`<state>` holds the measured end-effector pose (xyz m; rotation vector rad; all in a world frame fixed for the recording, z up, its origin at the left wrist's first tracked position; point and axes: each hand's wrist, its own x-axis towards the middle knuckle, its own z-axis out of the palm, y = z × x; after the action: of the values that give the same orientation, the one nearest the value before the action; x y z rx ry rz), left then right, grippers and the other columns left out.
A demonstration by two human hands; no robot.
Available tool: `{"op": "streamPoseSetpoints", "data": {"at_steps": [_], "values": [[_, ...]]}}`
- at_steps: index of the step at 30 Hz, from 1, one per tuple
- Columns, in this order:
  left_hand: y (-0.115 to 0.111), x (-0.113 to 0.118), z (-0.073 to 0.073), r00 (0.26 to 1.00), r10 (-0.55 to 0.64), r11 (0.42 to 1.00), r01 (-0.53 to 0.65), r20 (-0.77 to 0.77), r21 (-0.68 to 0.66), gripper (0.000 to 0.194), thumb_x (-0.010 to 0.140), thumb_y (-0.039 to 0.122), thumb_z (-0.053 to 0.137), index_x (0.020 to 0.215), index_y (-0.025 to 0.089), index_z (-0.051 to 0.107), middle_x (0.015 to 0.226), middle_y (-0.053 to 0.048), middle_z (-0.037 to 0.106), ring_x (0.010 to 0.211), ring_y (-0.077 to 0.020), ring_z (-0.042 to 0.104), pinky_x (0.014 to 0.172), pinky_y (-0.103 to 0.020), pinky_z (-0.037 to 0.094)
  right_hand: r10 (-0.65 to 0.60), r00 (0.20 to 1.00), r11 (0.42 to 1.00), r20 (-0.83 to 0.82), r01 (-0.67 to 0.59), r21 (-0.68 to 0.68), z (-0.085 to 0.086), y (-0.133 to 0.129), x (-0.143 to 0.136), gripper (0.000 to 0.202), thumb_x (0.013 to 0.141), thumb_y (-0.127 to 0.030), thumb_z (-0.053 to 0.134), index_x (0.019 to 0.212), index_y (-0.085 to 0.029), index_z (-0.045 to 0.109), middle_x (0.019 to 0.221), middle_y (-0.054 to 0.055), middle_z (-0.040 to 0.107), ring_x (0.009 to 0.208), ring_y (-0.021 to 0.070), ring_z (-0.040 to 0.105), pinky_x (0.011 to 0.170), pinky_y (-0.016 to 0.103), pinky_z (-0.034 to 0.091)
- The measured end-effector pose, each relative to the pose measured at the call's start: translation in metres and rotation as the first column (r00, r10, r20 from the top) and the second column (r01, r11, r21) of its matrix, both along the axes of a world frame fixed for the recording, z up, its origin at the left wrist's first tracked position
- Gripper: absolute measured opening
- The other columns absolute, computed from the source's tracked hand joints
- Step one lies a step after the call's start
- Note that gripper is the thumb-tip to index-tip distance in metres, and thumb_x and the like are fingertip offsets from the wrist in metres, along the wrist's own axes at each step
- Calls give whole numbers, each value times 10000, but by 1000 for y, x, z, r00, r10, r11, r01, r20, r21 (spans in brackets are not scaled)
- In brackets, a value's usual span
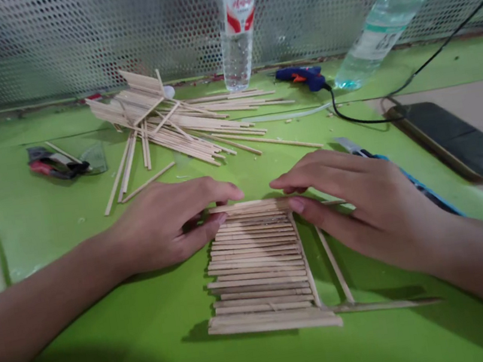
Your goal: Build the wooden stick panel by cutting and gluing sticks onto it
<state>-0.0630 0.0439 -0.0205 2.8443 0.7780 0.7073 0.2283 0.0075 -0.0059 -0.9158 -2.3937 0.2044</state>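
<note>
A panel of thin wooden sticks point(258, 263) lies on the green table, its sticks side by side, with a frame of sticks reaching out to the right. At the far edge of the panel, my left hand point(178, 217) grips the left end of the top stick point(252, 206) between thumb and fingers. The right end of that same stick is between the thumb and fingers of my right hand point(348, 198). Both hands rest palm down, and some fingertips are hidden behind the fingers in front.
Behind lie a loose stick pile point(189, 131) and a small stick structure point(134, 103). Two water bottles point(238, 36), a blue glue gun point(305, 76) with a black cable, a phone point(462, 139) and a blue cutter point(424, 187) sit back and right. A black-red tool point(57, 164) lies left.
</note>
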Motion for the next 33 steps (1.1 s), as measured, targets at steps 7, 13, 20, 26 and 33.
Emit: {"op": "streamPoseSetpoints", "data": {"at_steps": [7,13,20,26,33], "values": [[0,1,1,1000,-19,1000,19,-8,-5,316,962,197,611,1263,281,565,891,54,758,595,-85,655,515,-206,459,-28,999,1000,36,28,3,-1,-1,1,220,985,-178,603,1182,-136,693,1095,121,746,1038,242,710,891,373,572],[0,0,0,1000,-25,999,25,-8,-22,303,971,200,595,1262,280,572,851,56,741,565,-85,628,502,-210,448,-53,999,997,-5,53,60,-1,0,1,221,961,-160,637,1174,-150,695,1077,98,750,1003,215,715,869,333,574],[1,0,0,1000,-17,999,16,-22,-36,296,977,215,587,1263,291,574,872,48,745,583,-90,637,519,-221,457,6,999,999,47,-9,53,-1,-1,1,256,954,-98,601,1191,-145,684,1106,101,738,1042,215,699,879,337,566],[2,0,0,999,-39,999,39,-19,-23,272,975,209,586,1238,276,584,852,54,745,564,-85,624,493,-215,436,31,997,999,75,-33,19,-2,1,2,252,962,-104,583,1189,-148,683,1114,112,722,1018,227,689,836,358,571],[0,-1,1,999,-13,999,12,-33,-39,262,979,229,571,1230,293,611,887,41,767,598,-111,649,518,-246,441,46,997,999,54,-47,14,-1,0,1,263,953,-92,584,1193,-137,684,1110,116,720,1015,218,690,840,337,571]]}}
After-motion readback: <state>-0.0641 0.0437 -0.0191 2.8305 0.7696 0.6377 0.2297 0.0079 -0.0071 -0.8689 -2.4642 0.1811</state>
